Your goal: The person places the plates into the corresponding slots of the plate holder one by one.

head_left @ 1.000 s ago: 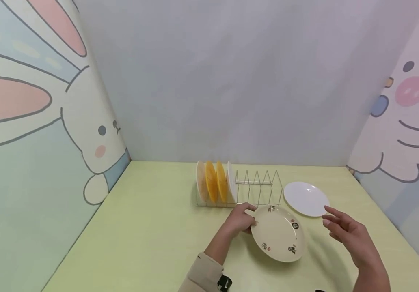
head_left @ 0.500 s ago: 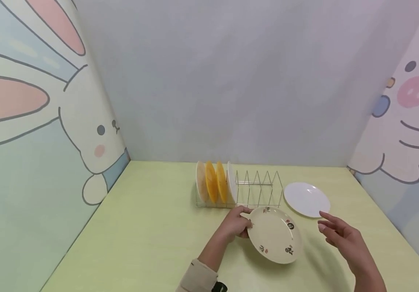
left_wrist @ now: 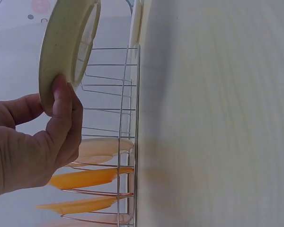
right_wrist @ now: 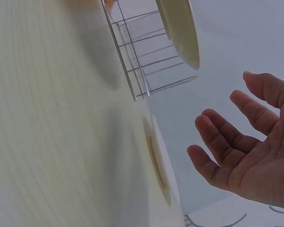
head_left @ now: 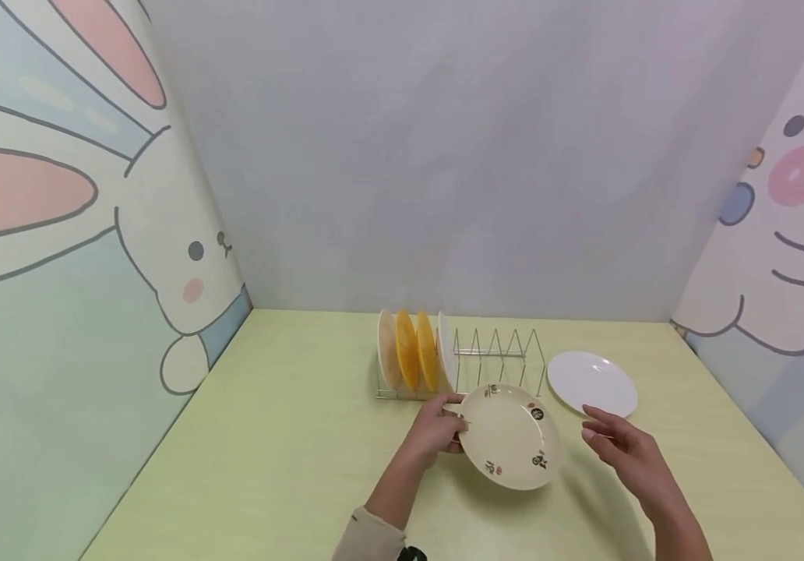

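The left hand (head_left: 435,427) is pinching the rim of a cream patterned plate (head_left: 510,438) between thumb and fingers, and that plate is hanging tilted above the desk (head_left: 269,436), between the two hands. The right hand (head_left: 629,460) is hovering near it, fingers loosely extended, holding nothing. Beyond the left hand, a wire rack (head_left: 489,354) is carrying four upright plates (head_left: 407,351); a white plate (head_left: 590,382) is lying flat just beyond the right hand.

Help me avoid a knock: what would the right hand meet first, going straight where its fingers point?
Probably the patterned plate; depth is unclear, so the right hand might instead pass it and reach the wire rack.
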Demonstrator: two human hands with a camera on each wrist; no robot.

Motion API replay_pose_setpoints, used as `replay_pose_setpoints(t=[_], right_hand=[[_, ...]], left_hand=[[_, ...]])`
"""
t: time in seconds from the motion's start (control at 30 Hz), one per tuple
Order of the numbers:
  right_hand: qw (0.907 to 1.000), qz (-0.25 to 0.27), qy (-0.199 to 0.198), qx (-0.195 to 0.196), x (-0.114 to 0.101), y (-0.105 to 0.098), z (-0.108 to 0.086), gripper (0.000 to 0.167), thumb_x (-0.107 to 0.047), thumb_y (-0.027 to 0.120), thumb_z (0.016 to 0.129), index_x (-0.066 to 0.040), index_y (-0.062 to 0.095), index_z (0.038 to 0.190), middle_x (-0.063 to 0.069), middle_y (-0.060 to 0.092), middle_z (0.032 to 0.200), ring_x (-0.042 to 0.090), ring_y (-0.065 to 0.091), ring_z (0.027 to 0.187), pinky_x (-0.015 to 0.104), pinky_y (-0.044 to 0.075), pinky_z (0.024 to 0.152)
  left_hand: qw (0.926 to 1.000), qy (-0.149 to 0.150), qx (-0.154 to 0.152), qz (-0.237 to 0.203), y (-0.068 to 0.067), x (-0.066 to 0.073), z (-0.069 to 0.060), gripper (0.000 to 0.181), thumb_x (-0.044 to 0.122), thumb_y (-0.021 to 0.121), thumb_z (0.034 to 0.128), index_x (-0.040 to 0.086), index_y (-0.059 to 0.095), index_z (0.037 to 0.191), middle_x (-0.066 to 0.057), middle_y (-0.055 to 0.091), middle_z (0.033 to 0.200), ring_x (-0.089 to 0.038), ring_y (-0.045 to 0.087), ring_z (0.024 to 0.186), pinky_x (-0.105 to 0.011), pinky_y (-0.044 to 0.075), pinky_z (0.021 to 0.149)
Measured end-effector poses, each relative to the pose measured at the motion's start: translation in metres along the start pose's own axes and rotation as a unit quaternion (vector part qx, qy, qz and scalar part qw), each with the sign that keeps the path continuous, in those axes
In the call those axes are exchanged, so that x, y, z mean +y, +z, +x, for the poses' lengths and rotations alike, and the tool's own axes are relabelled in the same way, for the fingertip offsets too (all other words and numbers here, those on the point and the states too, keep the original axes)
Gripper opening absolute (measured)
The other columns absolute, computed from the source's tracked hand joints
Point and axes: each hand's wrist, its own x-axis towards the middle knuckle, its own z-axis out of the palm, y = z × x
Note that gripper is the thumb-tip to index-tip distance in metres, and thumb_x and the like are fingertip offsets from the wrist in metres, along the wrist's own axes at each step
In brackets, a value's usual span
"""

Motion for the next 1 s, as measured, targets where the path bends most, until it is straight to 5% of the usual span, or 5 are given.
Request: replay_pose_setpoints(t=[0.23, 0.47, 1.0], right_hand=[[0.9995, -0.007, -0.018, -0.024, -0.005, 0.008, 0.015, 0.045, -0.021, 0.057, 0.094, 0.002, 0.047, 0.132, 0.026, 0.056, 0.114, 0.001, 0.058, 0.091, 0.02, 0.048, 0.074], [0.9993, -0.002, -0.029, -0.024, -0.007, 0.018, 0.026, 0.044, -0.018, 0.059, 0.093, 0.003, 0.049, 0.13, 0.025, 0.058, 0.112, 0.003, 0.058, 0.089, 0.021, 0.048, 0.073], [0.995, -0.002, -0.064, 0.076, -0.008, 0.043, 0.066, 0.037, -0.013, 0.06, 0.091, 0.004, 0.055, 0.124, 0.025, 0.058, 0.113, -0.002, 0.051, 0.09, 0.012, 0.043, 0.069]], left_hand=[[0.9998, 0.008, 0.016, -0.004, -0.011, 0.01, -0.005, 0.039, -0.009, 0.054, 0.0821, -0.001, 0.051, 0.121, -0.013, 0.058, 0.087, -0.02, 0.061, 0.063, -0.036, 0.054, 0.056], [0.999, 0.024, 0.025, -0.027, -0.018, 0.012, -0.012, 0.04, -0.008, 0.054, 0.0831, -0.002, 0.049, 0.122, -0.014, 0.06, 0.09, -0.023, 0.062, 0.065, -0.039, 0.054, 0.056], [0.9954, 0.058, 0.049, -0.059, -0.033, 0.038, -0.014, 0.043, -0.005, 0.054, 0.0857, -0.001, 0.044, 0.128, -0.018, 0.061, 0.095, -0.025, 0.064, 0.07, -0.037, 0.054, 0.061]])
